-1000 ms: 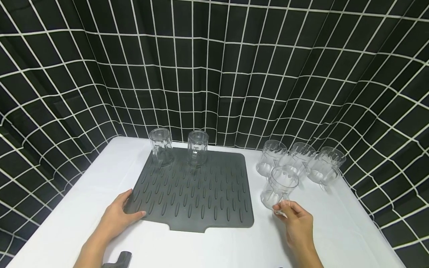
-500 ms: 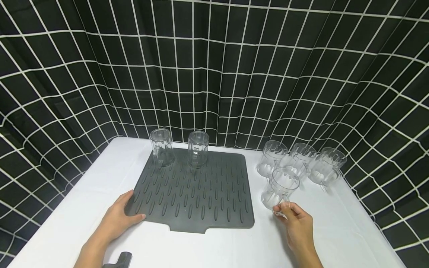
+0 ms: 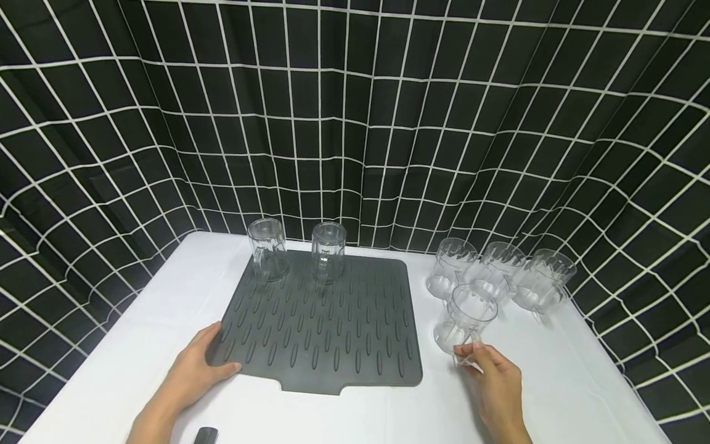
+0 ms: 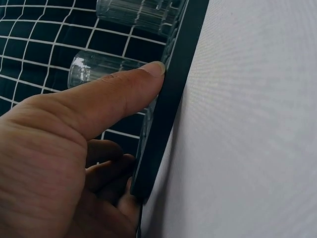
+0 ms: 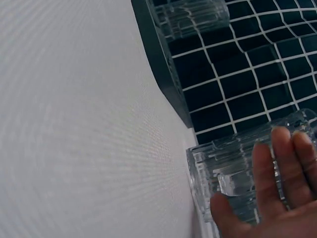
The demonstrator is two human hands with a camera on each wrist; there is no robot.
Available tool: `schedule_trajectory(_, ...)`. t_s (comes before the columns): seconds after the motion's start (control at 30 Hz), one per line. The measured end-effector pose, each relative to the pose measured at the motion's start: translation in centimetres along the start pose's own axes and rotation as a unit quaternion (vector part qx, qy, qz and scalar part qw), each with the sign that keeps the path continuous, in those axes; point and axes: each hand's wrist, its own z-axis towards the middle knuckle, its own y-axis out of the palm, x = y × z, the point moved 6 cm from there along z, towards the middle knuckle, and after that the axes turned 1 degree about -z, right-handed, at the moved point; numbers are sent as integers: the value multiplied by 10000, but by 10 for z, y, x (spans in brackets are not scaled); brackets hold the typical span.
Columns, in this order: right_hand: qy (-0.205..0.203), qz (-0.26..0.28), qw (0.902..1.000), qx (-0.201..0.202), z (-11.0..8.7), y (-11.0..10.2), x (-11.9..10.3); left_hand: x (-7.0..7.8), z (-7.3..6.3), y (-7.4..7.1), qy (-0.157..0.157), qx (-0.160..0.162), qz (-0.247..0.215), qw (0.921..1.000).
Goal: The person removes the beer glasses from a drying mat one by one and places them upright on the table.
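Observation:
My right hand [image 3: 496, 385] pinches the handle of a clear glass mug [image 3: 471, 308] at the right of the mat. The mug stands with its open rim up; in the right wrist view its ribbed glass [image 5: 233, 173] shows behind the fingers. At the front left corner of a dark grey drying mat [image 3: 316, 333] lies my left hand [image 3: 194, 370], thumb on the front edge, fingers along the left side. Two glass mugs, one left [image 3: 270, 253] and one right [image 3: 328, 253], stand upside down along the mat's back.
Behind the held mug, three more clear mugs stand in a row: left [image 3: 452, 265], middle [image 3: 501, 265] and right [image 3: 543, 280]. A white cloth [image 3: 366, 419] covers the table. Black cloth with white grid lines [image 3: 344, 123] encloses the back and sides. A dark object [image 3: 206, 435] shows at the front edge.
The head view has shifted slightly, so everything sits a little lower. Both hands and the mugs keep their places on the table.

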Motion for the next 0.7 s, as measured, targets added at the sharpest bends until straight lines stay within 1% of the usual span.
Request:
schedule_trajectory(0.1,-75,-573,9969,533,1,-9,-1,0,0,0,16,32,19,10000)
schedule_trajectory(0.17,-160,-394,9932,1081,0,-18,-3,-1,0,0,33,65,22,10000)
schedule_trajectory(0.2,-249,-358,9891,1409,-1,-22,-6,-1,0,1,30,69,23,10000)
schedule_trajectory(0.23,-403,-143,9841,1723,-2,-28,-9,-2,0,3,31,67,20,10000)
schedule_trajectory(0.27,-641,193,9777,1993,-4,-33,-14,-2,0,4,37,63,24,10000)
schedule_trajectory(0.3,-930,501,9691,2229,-6,-38,-20,-2,0,6,44,49,14,10000)
schedule_trajectory(0.37,-1560,911,9502,2539,-12,-45,-36,-1,0,8,56,24,28,10000)
schedule_trajectory(0.4,-1893,1117,9411,2570,-15,-47,-46,0,0,8,67,30,52,10000)
schedule_trajectory(0.47,-2523,1662,9249,2309,-19,-45,-65,2,0,6,87,52,80,9999)
schedule_trajectory(0.53,-2990,2209,9108,1793,-22,-38,-83,3,1,4,68,78,112,9999)
schedule_trajectory(0.6,-3270,2761,8970,1105,-23,-27,-98,3,1,2,30,81,135,9999)
schedule_trajectory(0.7,-3465,3197,8816,215,-24,-7,-116,2,1,1,-42,49,131,9999)
